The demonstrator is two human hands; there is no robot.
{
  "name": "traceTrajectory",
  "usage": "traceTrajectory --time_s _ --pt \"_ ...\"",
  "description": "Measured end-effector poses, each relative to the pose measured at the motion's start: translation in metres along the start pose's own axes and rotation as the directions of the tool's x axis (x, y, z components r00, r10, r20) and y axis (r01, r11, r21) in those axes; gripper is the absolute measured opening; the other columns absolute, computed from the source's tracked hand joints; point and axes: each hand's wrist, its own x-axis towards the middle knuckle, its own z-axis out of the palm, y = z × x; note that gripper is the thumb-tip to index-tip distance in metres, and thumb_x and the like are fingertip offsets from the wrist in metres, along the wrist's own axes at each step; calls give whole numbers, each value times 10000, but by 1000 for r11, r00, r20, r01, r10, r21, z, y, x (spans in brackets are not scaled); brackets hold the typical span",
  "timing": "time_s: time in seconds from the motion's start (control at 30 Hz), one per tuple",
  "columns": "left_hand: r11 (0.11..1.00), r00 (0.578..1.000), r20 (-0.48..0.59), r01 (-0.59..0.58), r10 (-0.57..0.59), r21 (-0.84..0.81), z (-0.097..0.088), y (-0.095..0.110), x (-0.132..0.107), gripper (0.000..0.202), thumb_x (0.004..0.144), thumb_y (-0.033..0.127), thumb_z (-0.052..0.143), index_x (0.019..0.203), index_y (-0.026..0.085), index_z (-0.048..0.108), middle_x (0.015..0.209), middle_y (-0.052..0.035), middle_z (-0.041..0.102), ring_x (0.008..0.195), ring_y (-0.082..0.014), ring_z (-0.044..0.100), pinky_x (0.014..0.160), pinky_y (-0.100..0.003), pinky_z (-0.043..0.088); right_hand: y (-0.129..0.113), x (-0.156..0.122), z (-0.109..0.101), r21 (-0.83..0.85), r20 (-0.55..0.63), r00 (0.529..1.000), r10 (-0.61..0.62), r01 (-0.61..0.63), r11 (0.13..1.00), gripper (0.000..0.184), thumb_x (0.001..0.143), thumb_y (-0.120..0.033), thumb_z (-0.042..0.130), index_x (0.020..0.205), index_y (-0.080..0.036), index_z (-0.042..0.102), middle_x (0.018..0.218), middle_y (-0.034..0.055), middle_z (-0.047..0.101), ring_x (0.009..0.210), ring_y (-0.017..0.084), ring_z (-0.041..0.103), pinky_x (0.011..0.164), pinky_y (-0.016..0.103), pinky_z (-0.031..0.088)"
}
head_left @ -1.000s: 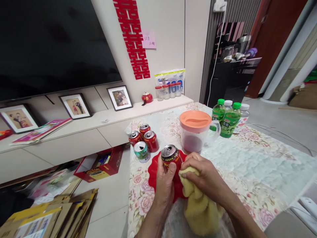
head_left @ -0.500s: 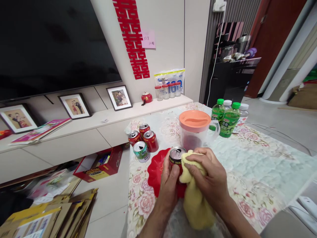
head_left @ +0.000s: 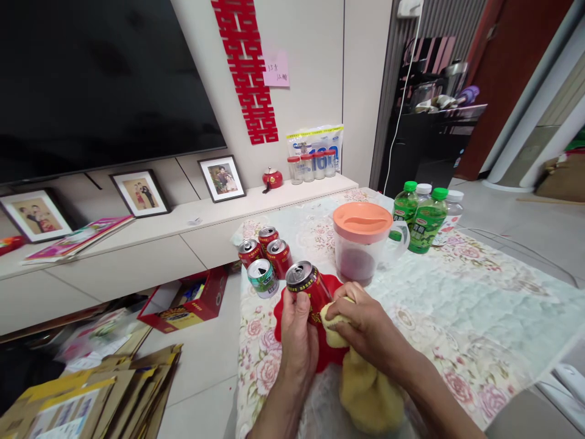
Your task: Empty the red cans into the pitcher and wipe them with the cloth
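Note:
My left hand (head_left: 299, 335) is wrapped round a red drink can (head_left: 315, 294), which tilts to the left above a red scalloped plate (head_left: 336, 360). In my right hand (head_left: 365, 323) a yellow cloth (head_left: 372, 390) is bunched up, pressed against the can's lower right side, with its loose end hanging down. Behind the can stands a clear plastic pitcher (head_left: 356, 262) with an orange lid and dark contents. To the left, several red cans (head_left: 280, 259) stand close together with a green and white can (head_left: 262, 279) in front of them.
Green-capped bottles (head_left: 428, 222) and white-capped ones stand behind the pitcher's handle. The flowered tablecloth (head_left: 457, 311) covers the table. A low cabinet (head_left: 183, 228) with photo frames and jars runs along the wall. Flattened cardboard (head_left: 114, 390) and a red box (head_left: 187, 299) lie on the floor at left.
The can has moved left and tilted over, showing more of its side. My right hand and the cloth have slid lower, from near its rim to its lower side.

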Motion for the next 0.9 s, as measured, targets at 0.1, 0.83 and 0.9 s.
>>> traceTrajectory --time_s 0.1,0.83,0.9 --pt "1000 1000 -23 -4 4 2 -1 0 1 488 749 497 917 1092 251 672 1066 -20 789 971 -210 749 1012 -391 545 3 -2 -3 -5 66 997 38 -38 999 286 819 40 605 906 -219 689 940 22 634 922 193 609 789 312 500" --pt "970 949 263 121 -176 213 -18 -15 -7 730 823 444 870 1446 277 530 1347 -116 720 1321 -339 641 1102 -450 501 -20 1 -7 -21 -519 855 10 -25 999 177 911 -121 709 1023 -258 725 1015 30 653 941 160 673 831 265 544" --pt "979 947 260 156 -187 134 -14 -13 -9 694 868 456 825 1455 262 512 1288 -115 738 1290 -328 661 1095 -456 504 -16 3 -4 -45 -474 880 -35 16 999 190 913 -103 693 1035 -245 721 1006 40 650 938 166 666 827 273 544"
